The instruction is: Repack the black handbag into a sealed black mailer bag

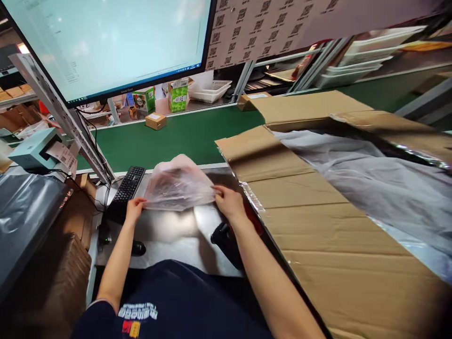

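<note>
A translucent plastic bag [178, 184] with something pinkish inside is stretched between my two hands, above the metal worktop [165, 245]. My left hand [134, 210] pinches its near left corner, beside the black keyboard [129, 184]. On the other side, my right hand [229, 202] grips the bag's right edge between thumb and fingers. What exactly lies inside the bag is blurred by the film. Below my right hand lies a black object [226, 240] whose kind I cannot make out. A black mouse [138, 248] rests under my left forearm.
A large open cardboard box [300, 212] lined with plastic fills the right side. Behind the worktop runs a green surface [197, 134] bearing a small carton [156, 121]. A monitor [123, 42] hangs overhead; a label printer [38, 148] and grey plastic bags [28, 212] are at left.
</note>
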The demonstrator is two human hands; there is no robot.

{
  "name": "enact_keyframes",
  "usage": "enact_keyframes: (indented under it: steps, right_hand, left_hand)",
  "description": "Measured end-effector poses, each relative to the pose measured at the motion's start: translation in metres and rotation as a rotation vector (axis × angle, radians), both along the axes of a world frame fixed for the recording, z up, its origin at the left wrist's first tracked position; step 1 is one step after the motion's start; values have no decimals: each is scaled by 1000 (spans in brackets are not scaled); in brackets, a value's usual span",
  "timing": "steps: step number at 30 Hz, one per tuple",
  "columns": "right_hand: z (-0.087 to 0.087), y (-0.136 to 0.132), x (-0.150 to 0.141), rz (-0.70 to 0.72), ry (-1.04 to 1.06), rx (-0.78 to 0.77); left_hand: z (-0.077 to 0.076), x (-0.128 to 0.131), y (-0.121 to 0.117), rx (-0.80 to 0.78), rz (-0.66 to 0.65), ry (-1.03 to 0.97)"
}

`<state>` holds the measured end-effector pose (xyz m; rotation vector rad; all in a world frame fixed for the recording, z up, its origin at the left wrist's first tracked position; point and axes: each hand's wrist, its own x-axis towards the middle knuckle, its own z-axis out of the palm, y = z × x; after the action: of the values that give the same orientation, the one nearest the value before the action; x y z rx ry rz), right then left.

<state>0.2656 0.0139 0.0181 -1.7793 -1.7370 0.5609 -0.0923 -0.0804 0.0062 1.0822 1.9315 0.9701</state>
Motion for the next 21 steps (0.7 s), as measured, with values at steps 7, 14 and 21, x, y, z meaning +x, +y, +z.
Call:
enact_keyframes:
  steps: [7,14,21]
  right_hand:
    - [-149,-126,10,38,75,-196]
    - [-173,-105,-4,598,-301,305]
    - [-222,-58,-53,749,-354,-19]
  left_hand:
    - [-73,0,-90,-229,-71,237]
    - [-101,45,-33,185,-772,974]
    - [-133,64,23,-175,-1057,864]
